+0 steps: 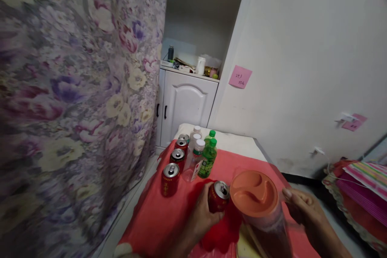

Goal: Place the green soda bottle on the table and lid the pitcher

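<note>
My left hand [203,211] is wrapped round a red drink can [218,199], its opened top facing up. Just right of the can stands a clear plastic pitcher [269,231] with an orange lid [255,193]. My right hand [305,207] is curled at the pitcher's handle side; the clear handle is blurred and hard to make out. Left of my hands, several red cans [170,181] form a row. Beside them are clear bottles with white caps [193,163] and green bottles with green caps [208,159].
A red cloth [145,219] covers the table, with a white cover [238,144] behind. A floral curtain [81,88] hangs at left. A white cabinet [189,107] stands at the back. Pink notes [240,76] are on the wall. Folded textiles [359,189] lie at right.
</note>
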A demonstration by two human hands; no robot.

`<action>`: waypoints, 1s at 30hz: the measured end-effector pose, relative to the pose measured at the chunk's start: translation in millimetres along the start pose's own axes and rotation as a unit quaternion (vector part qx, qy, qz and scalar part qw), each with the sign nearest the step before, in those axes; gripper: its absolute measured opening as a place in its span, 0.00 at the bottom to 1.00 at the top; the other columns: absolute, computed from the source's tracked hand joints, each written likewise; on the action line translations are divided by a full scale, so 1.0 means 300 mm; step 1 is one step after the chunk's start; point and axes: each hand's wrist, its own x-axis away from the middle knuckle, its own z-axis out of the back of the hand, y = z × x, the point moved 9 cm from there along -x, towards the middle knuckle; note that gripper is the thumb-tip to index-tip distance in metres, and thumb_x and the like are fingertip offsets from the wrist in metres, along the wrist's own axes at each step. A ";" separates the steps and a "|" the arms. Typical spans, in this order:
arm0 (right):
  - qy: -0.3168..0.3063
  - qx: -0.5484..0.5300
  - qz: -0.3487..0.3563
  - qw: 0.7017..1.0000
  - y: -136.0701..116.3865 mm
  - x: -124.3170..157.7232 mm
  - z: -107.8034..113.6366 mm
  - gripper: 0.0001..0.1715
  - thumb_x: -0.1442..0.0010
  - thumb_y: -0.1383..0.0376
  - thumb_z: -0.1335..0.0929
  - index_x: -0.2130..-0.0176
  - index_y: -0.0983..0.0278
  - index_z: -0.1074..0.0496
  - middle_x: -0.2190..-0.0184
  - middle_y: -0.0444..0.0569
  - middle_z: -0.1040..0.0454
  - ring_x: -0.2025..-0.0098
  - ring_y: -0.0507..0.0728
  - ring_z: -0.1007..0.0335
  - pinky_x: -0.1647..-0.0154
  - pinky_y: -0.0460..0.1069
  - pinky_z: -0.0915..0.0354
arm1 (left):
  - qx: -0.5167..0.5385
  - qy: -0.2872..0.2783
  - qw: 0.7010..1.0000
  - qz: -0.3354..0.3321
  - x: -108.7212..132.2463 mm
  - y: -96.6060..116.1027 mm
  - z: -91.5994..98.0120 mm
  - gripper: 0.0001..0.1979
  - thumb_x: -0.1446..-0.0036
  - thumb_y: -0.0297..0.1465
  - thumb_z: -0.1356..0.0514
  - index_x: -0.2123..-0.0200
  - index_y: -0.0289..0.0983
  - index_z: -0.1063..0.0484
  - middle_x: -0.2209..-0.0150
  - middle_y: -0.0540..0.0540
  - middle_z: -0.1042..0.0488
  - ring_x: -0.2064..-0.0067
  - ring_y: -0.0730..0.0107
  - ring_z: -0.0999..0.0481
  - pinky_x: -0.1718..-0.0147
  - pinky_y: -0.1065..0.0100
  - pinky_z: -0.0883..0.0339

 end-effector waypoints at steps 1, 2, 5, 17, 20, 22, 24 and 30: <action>0.000 0.001 -0.005 1.000 0.003 0.000 -0.002 0.33 0.43 0.39 0.35 0.77 0.57 0.54 0.78 0.36 0.61 0.74 0.50 0.67 0.73 0.50 0.64 | 0.001 -0.005 1.000 -0.008 -0.001 0.001 -0.003 0.36 0.61 0.26 0.31 0.46 0.41 0.35 0.46 0.44 0.24 0.43 0.55 0.26 0.43 0.61 0.34; -0.001 0.001 -0.009 1.000 0.004 0.000 -0.004 0.33 0.43 0.39 0.35 0.77 0.57 0.54 0.78 0.36 0.61 0.74 0.50 0.67 0.73 0.50 0.64 | 0.005 -0.013 1.000 -0.016 -0.003 0.001 -0.008 0.36 0.61 0.26 0.31 0.46 0.41 0.35 0.45 0.43 0.24 0.43 0.55 0.26 0.43 0.61 0.33; -0.006 -0.001 -0.006 1.000 0.002 -0.001 -0.012 0.33 0.44 0.39 0.34 0.77 0.57 0.53 0.78 0.36 0.61 0.74 0.50 0.67 0.73 0.50 0.64 | 0.016 -0.018 0.999 -0.026 -0.006 -0.009 -0.010 0.36 0.61 0.25 0.31 0.46 0.41 0.36 0.45 0.43 0.25 0.43 0.54 0.26 0.43 0.61 0.34; 0.001 0.007 0.010 1.000 -0.004 0.001 -0.013 0.33 0.43 0.40 0.34 0.78 0.57 0.53 0.78 0.36 0.59 0.75 0.50 0.65 0.74 0.50 0.63 | 0.020 0.001 0.999 -0.030 -0.001 -0.030 0.013 0.37 0.63 0.25 0.32 0.46 0.43 0.34 0.45 0.43 0.24 0.42 0.50 0.26 0.43 0.59 0.34; -0.002 0.014 0.009 1.000 -0.003 0.001 -0.015 0.33 0.43 0.39 0.34 0.78 0.57 0.53 0.79 0.36 0.59 0.76 0.49 0.65 0.74 0.50 0.63 | 0.018 0.005 0.999 -0.027 -0.002 -0.033 0.013 0.36 0.63 0.25 0.32 0.47 0.44 0.33 0.46 0.44 0.23 0.43 0.49 0.26 0.43 0.57 0.33; -0.004 0.017 0.006 1.000 0.001 0.000 -0.015 0.33 0.44 0.39 0.35 0.78 0.57 0.52 0.79 0.36 0.59 0.76 0.49 0.65 0.74 0.50 0.63 | 0.022 0.002 0.999 -0.031 -0.002 -0.029 0.011 0.36 0.63 0.25 0.32 0.47 0.45 0.33 0.47 0.44 0.23 0.43 0.49 0.26 0.44 0.57 0.33; -0.004 0.016 0.006 1.000 0.003 -0.001 -0.015 0.33 0.43 0.39 0.35 0.78 0.57 0.52 0.79 0.36 0.59 0.76 0.49 0.65 0.74 0.50 0.63 | 0.027 0.000 0.999 -0.033 -0.002 -0.028 0.011 0.37 0.64 0.25 0.32 0.47 0.45 0.33 0.46 0.43 0.23 0.43 0.48 0.26 0.44 0.58 0.32; -0.008 0.001 0.007 1.000 0.004 0.000 -0.017 0.32 0.42 0.41 0.35 0.77 0.57 0.52 0.78 0.36 0.60 0.75 0.50 0.66 0.74 0.50 0.64 | 0.022 -0.004 0.999 -0.029 0.000 -0.034 0.011 0.36 0.62 0.25 0.33 0.46 0.43 0.35 0.46 0.44 0.24 0.43 0.50 0.27 0.44 0.57 0.34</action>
